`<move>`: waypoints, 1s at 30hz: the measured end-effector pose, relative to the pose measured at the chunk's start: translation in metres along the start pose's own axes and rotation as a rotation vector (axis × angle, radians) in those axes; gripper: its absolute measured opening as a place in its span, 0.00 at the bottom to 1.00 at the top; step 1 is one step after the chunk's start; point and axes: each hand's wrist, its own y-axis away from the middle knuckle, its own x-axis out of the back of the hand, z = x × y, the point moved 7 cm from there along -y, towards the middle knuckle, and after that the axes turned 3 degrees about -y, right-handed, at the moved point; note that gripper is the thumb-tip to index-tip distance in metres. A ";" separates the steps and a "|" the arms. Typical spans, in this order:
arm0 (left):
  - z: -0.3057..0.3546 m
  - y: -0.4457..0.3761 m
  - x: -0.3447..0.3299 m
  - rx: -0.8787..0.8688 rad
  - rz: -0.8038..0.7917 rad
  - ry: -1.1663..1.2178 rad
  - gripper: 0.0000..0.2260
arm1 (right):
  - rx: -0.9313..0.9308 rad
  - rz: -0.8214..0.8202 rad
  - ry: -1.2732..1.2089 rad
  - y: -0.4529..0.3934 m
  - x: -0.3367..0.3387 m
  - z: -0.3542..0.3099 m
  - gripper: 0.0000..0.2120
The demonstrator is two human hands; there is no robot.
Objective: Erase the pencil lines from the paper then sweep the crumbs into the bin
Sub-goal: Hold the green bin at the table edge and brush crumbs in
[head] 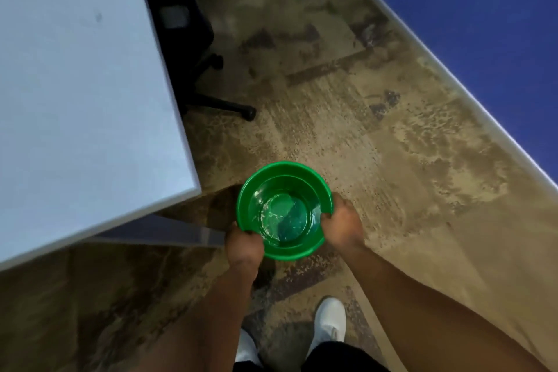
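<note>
A round green plastic bin [273,174] hangs over the carpet just off the white table's near right corner. My left hand [244,246] grips its near left rim, fingers curled over the edge. My right hand [342,222] grips the right rim at a notch. The bin's glossy inside looks bare, with only reflections on its bottom. No paper, eraser or crumbs show on the visible part of the table.
The white table [84,93] fills the left side. A black office chair [193,39] on castors stands behind its right edge. Patterned brown carpet [377,136] runs to a blue wall with a pale skirting at the right. My white shoes [329,323] are below.
</note>
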 end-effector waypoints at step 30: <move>0.210 0.141 0.325 -0.478 0.067 0.265 0.14 | -0.170 0.184 -0.554 0.100 0.225 -0.257 0.07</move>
